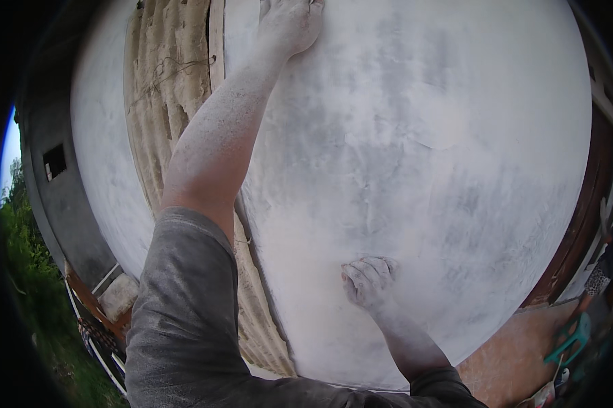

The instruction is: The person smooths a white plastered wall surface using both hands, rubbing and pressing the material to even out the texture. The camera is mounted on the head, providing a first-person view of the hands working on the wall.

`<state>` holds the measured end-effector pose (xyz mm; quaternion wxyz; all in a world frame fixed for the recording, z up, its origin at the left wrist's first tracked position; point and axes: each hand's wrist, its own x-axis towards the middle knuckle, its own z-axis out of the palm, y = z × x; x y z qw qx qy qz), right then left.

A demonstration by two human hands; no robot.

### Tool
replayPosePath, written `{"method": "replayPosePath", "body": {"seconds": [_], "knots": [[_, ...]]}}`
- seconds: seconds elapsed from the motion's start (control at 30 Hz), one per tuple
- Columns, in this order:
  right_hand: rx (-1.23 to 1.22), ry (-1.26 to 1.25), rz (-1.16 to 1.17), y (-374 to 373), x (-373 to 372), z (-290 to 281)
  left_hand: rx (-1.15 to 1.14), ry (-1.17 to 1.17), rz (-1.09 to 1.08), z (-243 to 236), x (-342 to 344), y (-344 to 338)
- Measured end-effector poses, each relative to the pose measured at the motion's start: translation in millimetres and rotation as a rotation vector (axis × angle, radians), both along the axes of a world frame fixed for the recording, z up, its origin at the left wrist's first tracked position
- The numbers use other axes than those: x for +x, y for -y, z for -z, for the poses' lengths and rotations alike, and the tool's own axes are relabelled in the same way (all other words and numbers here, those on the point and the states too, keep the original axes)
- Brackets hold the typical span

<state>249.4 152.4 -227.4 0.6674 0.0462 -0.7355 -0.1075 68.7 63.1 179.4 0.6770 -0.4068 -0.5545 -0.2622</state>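
Observation:
My left hand (289, 24) reaches up and rests flat against a white plastered wall (442, 149), next to the wall's left edge; its fingertips are cut off by the top of the picture. Lower down, my right hand (369, 282) presses on the same wall with its fingers curled under. Whatever may lie beneath them is hidden. Both hands and forearms are coated in white dust, as is my grey sleeve (184, 306).
Left of the white wall runs a rough, sandy unplastered strip (163, 95) with a thin wooden batten (216, 41). A grey building wall (61, 197) and green plants (27, 285) lie far left. A brown frame (585, 211) and a reddish surface (517, 353) sit at right.

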Motion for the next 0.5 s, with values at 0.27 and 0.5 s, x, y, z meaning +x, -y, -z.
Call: {"method": "replayPosePath", "body": {"seconds": [0.27, 0.5], "knots": [[0.018, 0.031, -0.01, -1, 5, 3, -0.367, 0.065, -0.174, 130, 10, 20], [-0.053, 0.007, 0.033, 5, -2, 2, -0.02, 0.079, 0.072, 12, 9, -20]]}}
